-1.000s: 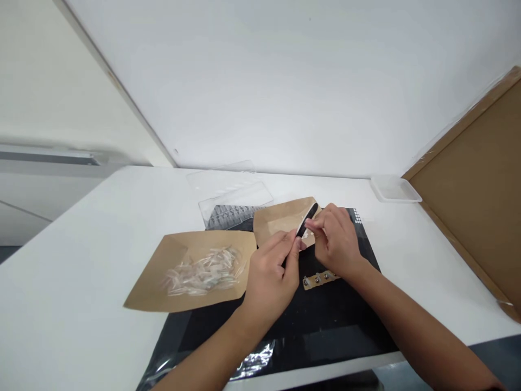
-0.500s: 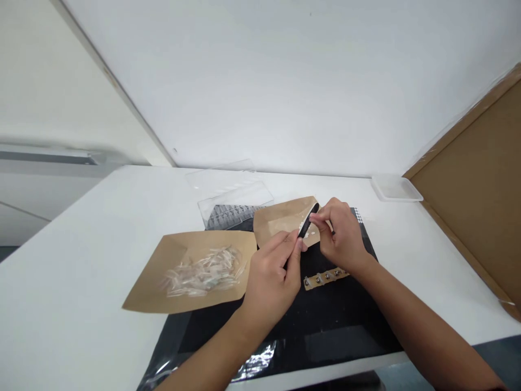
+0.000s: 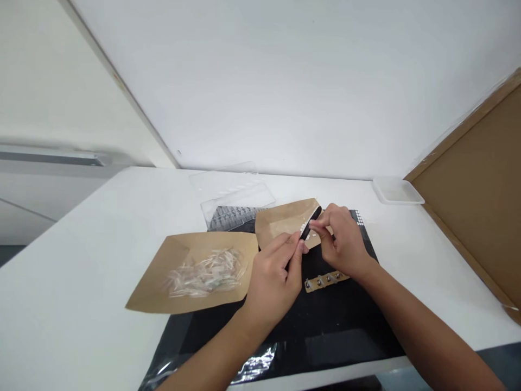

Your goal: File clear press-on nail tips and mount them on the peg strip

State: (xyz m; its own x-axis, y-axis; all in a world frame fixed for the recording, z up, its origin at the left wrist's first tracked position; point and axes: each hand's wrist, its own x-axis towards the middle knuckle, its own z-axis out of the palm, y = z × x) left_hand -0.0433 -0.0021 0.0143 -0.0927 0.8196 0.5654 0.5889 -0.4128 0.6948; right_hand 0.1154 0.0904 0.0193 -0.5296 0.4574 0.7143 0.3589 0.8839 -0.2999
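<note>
Between my hands is a slim black strip (image 3: 313, 218) with a white edge, tilted up to the right. My left hand (image 3: 277, 266) pinches its lower end between thumb and fingers. My right hand (image 3: 342, 233) has thumb and fingertips closed together against the strip's right side; whether something tiny is between them I cannot make out. Just behind the strip lies a brown paper tray (image 3: 271, 220) with small white bits in it. Below the right hand, a brown strip with several shiny metal balls (image 3: 328, 279) rests on the black mat (image 3: 325, 331).
A larger brown paper tray (image 3: 152, 277) holding a heap of clear plastic pieces (image 3: 207, 271) is on the left. Clear plastic sheets (image 3: 240, 200) lie behind it on the white table (image 3: 101, 244). A translucent tray (image 3: 396, 191) stands back right, beside a cardboard panel (image 3: 480, 179).
The view has shifted slightly. Both hands keep nearly the same pose on the black strip, with the right fingertips a little lower along it.
</note>
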